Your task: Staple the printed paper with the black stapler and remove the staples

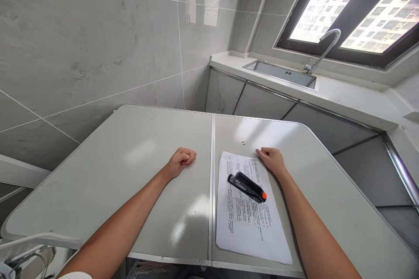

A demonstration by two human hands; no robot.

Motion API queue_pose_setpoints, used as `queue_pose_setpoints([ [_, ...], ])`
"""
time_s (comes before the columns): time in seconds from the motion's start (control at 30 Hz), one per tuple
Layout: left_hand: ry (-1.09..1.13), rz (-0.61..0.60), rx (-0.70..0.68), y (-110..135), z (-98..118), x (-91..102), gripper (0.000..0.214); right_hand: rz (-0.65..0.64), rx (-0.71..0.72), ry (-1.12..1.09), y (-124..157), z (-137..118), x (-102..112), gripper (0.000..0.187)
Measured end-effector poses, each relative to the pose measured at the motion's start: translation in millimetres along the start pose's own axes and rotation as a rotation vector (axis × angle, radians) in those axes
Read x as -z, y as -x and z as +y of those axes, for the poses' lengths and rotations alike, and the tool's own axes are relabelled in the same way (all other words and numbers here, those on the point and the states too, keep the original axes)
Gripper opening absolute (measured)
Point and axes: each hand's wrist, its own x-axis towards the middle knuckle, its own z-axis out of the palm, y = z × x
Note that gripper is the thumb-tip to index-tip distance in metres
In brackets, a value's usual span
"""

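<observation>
My left hand [182,160] rests on the left half of the table, curled into a loose fist with nothing showing in it. Beside the top right corner of a printed sheet of paper [244,235], my right hand [271,157] lies closed, its fingers folded under; no object shows in it. A black stapler [248,187] with an orange end sits slantwise on the paper, apart from both hands. Just above the sheet is a tiny metallic bit [243,143], perhaps a staple, too small to make out.
The pale folding table [157,135] has a metal seam [212,183] down its middle. Behind it, a counter [350,96] holds a sink [281,74] and a curved faucet [330,43] below a window. A white rack [39,239] stands at the table's lower left.
</observation>
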Motion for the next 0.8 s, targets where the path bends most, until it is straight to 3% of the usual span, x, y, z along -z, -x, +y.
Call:
queue_pose_setpoints([
  [0.2, -0.006, -0.087, 0.072, 0.6, -4.7, 1.1, 0.016, -0.006, -0.009, 0.003, 0.2, -1.2, 0.1, 0.051],
  [0.37, 0.027, -0.065, 0.163, 1.1, 0.4, -4.7, 0.014, -0.017, -0.017, -0.01, 1.0, -1.3, 0.7, 0.051],
  [0.8, 0.002, -0.081, 0.144, 0.9, -0.7, -6.3, 0.011, -0.021, -0.035, 0.016, 1.7, -3.4, 1.5, 0.05],
])
